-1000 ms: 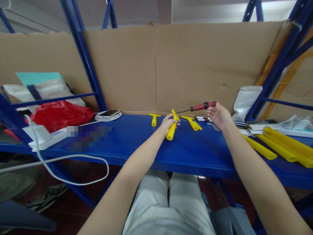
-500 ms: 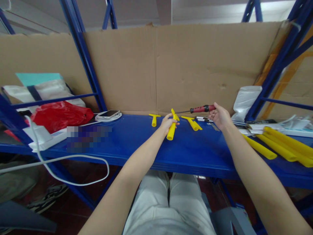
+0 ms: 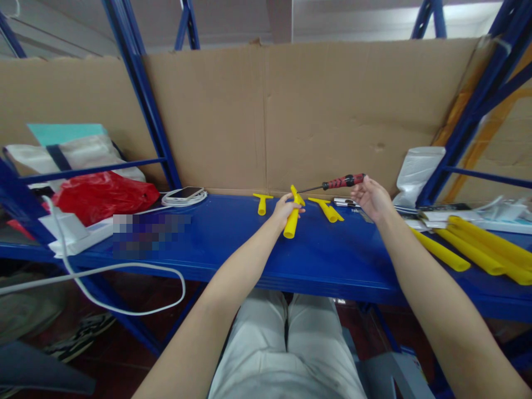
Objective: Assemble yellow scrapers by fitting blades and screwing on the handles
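Note:
My left hand (image 3: 286, 209) is closed round a yellow T-shaped plastic tube (image 3: 291, 223), held just above the blue tabletop with its round open end toward me. The thin shaft of a screwdriver (image 3: 344, 182) with a red and black handle reaches to the top of this tube; its tip is hidden there. My right hand (image 3: 373, 199) pinches the butt of the handle between its fingertips, the other fingers loosely curled. On the tabletop, one yellow T-shaped piece (image 3: 261, 206) lies left of my left hand, and other yellow tube pieces (image 3: 329, 211) lie between my hands.
Long yellow tubes (image 3: 477, 249) lie at the right beside papers and a white pouch (image 3: 419, 174). A phone (image 3: 186, 192) rests on a coiled white cable at the left, near a red plastic bag (image 3: 103, 197) and a power strip (image 3: 85, 241). Cardboard (image 3: 324, 111) closes the back.
The screwdriver handle has tilted up slightly and its turn looks different. My right fingers have shifted a little at its butt; my left hand and the yellow tube stay in place.

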Motion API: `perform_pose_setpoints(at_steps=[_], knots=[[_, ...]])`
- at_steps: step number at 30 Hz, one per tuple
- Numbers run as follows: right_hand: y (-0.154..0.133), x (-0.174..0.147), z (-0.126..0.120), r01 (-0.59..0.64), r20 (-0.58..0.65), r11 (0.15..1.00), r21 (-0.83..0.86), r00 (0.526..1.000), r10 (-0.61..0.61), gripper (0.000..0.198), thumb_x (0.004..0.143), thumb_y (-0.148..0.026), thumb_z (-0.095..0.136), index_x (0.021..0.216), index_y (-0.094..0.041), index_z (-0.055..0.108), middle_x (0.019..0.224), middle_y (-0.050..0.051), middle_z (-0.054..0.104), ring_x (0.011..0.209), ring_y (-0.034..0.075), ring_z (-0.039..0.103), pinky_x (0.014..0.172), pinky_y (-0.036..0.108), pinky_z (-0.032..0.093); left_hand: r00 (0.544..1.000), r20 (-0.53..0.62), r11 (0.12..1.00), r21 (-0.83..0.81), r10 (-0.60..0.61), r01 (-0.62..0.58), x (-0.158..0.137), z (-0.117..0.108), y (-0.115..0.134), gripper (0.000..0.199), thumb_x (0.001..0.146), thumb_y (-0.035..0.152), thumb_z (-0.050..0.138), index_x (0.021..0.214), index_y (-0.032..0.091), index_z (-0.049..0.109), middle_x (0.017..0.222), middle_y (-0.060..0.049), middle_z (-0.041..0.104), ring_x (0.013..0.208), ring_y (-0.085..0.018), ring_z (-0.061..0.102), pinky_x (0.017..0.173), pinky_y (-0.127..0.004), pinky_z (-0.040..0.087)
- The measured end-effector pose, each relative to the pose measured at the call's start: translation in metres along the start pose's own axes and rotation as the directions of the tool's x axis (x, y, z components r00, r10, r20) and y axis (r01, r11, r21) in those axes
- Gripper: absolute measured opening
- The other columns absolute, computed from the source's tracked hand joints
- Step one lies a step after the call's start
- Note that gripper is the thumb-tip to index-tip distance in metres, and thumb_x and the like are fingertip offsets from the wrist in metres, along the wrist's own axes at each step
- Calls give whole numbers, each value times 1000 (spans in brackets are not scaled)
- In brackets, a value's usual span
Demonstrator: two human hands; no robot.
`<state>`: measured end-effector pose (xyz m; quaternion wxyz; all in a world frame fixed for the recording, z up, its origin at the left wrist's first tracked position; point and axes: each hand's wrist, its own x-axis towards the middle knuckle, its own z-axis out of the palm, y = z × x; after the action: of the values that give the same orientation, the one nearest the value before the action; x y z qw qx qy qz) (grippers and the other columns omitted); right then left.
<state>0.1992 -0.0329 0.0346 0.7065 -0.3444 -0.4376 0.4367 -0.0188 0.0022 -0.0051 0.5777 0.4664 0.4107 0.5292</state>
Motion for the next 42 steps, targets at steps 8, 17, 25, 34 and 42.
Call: perform_pose_setpoints(at_steps=[8,17,25,34,42], knots=[[3,7,-4,-22,-45,1000,-17,999,21,30,78,-43,62,67,-20,46,49,-5,47,42,8,49,40,17,43,1000,10,1000,-1,10,-10,-1,0,0,67,67,-4,53,128,21,43,99,-9,67,57,-12,65,45,-17,42],[-3,-5,4,-6,-1,1000,-7,1000,6,20,84,-39,54,78,-20,54,49,-5,50,41,7,49,42,17,43,1000,-7,1000,5,5,-5,-3,1,1,65,68,-3,54,126,21,44,95,-7,67,57,-12,65,45,-16,42],[-3,-5,4,59,7,998,-4,998,-59,28,77,-38,65,68,-21,44,53,-7,50,43,7,51,43,17,44,1000,-3,1000,17,-1,1,-4,1,1,66,67,-2,55,127,21,43,98,-9,67,58,-13,66,45,-17,42],[-2,-2,3,28,-40,999,21,999,-27,28,78,-43,61,68,-20,49,42,-7,42,35,6,40,37,17,39,1000,3,1000,19,11,-11,-4,2,1,65,67,-3,54,126,21,44,102,-9,66,55,-12,65,44,-17,42],[-4,-6,7,-11,-30,999,52,999,12,20,90,-29,46,73,-19,51,57,-2,60,47,8,53,47,18,46,1000,14,1000,26,15,-15,-4,2,1,65,68,-4,52,128,20,42,99,-9,67,56,-11,64,43,-16,42]])
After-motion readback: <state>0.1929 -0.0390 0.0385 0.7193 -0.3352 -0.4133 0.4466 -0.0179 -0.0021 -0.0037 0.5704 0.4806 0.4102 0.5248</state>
